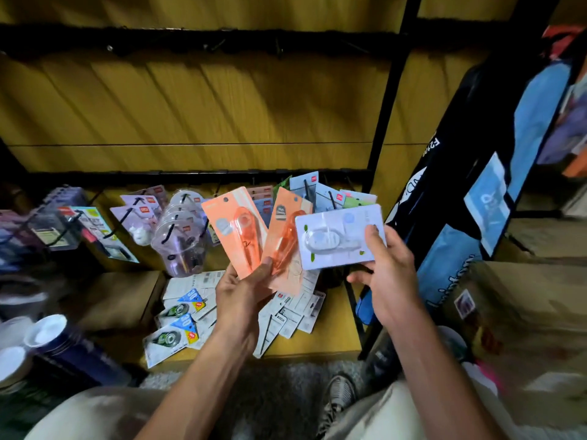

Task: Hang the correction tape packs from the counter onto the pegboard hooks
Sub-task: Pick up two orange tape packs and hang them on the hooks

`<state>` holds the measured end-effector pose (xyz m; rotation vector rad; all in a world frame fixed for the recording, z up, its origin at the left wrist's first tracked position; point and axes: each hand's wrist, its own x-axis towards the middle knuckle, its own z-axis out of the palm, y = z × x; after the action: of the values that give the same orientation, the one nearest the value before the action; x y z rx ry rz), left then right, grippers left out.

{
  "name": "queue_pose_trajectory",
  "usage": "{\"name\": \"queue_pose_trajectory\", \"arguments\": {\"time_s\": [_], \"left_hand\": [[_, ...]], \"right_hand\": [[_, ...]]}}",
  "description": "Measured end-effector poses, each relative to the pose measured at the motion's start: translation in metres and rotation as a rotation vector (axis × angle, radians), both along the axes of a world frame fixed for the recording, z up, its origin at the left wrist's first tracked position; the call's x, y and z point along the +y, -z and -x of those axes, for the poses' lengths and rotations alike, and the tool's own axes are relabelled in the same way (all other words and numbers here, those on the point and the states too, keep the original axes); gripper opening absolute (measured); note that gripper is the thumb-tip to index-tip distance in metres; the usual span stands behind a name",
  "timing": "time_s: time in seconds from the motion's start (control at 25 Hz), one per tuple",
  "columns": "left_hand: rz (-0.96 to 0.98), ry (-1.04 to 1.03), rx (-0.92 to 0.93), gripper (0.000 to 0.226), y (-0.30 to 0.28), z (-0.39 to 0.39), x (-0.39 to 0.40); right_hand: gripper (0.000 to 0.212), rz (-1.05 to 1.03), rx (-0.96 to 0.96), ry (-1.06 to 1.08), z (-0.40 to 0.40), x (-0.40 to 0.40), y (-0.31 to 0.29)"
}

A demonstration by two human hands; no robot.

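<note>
Clear plastic cups on a hook, blue-black bag alongside.

- One head-worn wide-angle view looks forward and steeply down from above the person's forearms.
- It sits close over the left hand and right hand, both central.
- Beyond the hands it faces the pegboard; below them lie the person's knees and the floor.

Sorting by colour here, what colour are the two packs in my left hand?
Both packs in the left hand are orange, clearest in the head view.
</note>
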<state>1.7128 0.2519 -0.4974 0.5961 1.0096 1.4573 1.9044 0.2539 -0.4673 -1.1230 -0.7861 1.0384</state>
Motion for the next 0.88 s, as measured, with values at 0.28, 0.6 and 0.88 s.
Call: {"name": "queue_pose_trajectory", "arguments": {"time_s": [0.28, 0.6, 0.88], "left_hand": [[0.011, 0.114, -0.086, 0.023, -0.007, -0.016, 0.004], [0.012, 0.132, 0.039, 0.025, -0.011, -0.037, 0.008], [-0.026, 0.147, -0.020, 0.027, -0.022, -0.064, 0.008]], "right_hand": [[0.014, 0.141, -0.258, -0.185, -0.025, 0.013, -0.023], [0.033, -0.038, 0.048, 0.180, -0.009, 0.031, -0.033], [0.030, -0.221, -0.263, 0.428, 0.004, 0.033, -0.028]]}}
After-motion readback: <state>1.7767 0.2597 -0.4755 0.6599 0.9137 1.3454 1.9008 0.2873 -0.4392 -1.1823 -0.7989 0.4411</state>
